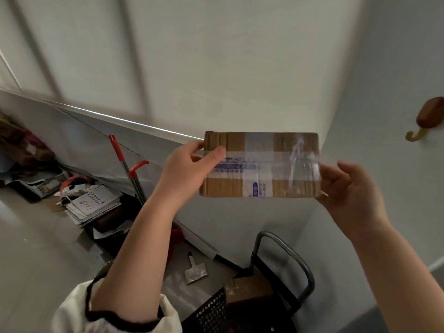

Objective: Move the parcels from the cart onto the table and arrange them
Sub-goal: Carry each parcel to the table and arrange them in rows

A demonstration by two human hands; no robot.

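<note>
Two hands, one parcel, raised in the air between them, long side level, broad face to the camera.

Parcel: flat brown corrugated carton, crossed with clear tape. The tape carries blue print in a band just right of the left thumb and in a block at the lower edge; all of it is too blurred to read.

Left hand: grips the parcel's left end, thumb laid over the front face, fingers behind.

Right hand: holds the parcel's right end, fingers curled round the edge, thumb lifted above them.

Sleeve: cream with dark trim, pushed up the left forearm, well below the left hand.

Cart: below the hands, between the forearms; grey tube handle, black perforated side.

Second parcel: brown carton lying in the cart under the handle; marks on its top unreadable.

Papers: white stack on the floor, left of and below the left hand; the top sheet bears red handwriting and dark print, too small to read.

Poles: two, metal with red grips, leaning just left of the left forearm.

Scraper: small, metal, flat on the floor between the forearms, left of the cart.

Hook: brown wood with a brass-coloured curl, on the wall above and right of the right hand.
</note>
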